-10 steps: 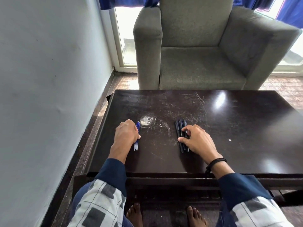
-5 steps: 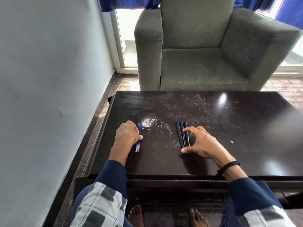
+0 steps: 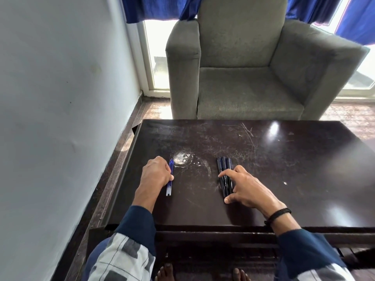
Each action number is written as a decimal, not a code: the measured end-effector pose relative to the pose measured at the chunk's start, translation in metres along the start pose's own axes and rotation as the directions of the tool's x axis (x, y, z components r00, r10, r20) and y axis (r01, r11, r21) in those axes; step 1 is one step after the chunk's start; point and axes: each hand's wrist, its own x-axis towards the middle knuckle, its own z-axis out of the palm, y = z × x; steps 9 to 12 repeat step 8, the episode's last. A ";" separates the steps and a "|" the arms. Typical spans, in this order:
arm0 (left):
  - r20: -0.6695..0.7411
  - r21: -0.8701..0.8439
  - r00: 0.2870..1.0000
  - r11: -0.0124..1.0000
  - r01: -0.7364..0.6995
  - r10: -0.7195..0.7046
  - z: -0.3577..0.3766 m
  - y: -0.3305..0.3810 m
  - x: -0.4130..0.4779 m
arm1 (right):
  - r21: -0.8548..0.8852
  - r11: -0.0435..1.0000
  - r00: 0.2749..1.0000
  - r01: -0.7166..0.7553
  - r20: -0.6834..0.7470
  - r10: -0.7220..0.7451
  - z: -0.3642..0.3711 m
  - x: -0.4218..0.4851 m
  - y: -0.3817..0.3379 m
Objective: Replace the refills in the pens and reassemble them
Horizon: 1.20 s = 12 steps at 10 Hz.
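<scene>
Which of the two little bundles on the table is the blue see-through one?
The refills beside the left hand: thin, blue and translucent. The pens under the right hand are thicker and dark.

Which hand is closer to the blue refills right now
Left. The left hand rests against the blue refills, its fingers touching them. The right hand is off to the right, over the dark pens.

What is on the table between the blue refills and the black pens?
Only a whitish smudge and scratches; between refills and pens the table is otherwise bare, head view.
</scene>
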 end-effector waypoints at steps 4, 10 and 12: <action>-0.003 0.011 1.000 1.000 0.006 -0.006 0.003 -0.001 0.009 | -0.031 1.000 1.000 0.007 0.001 -0.007 -0.001 0.001 0.001; -0.053 -0.039 0.997 0.998 -0.055 0.053 -0.008 0.003 0.004 | 0.045 0.995 0.958 0.084 -0.278 -0.068 0.000 0.000 -0.021; -0.053 -0.039 0.997 0.998 -0.055 0.053 -0.008 0.003 0.004 | 0.045 0.995 0.958 0.084 -0.278 -0.068 0.000 0.000 -0.021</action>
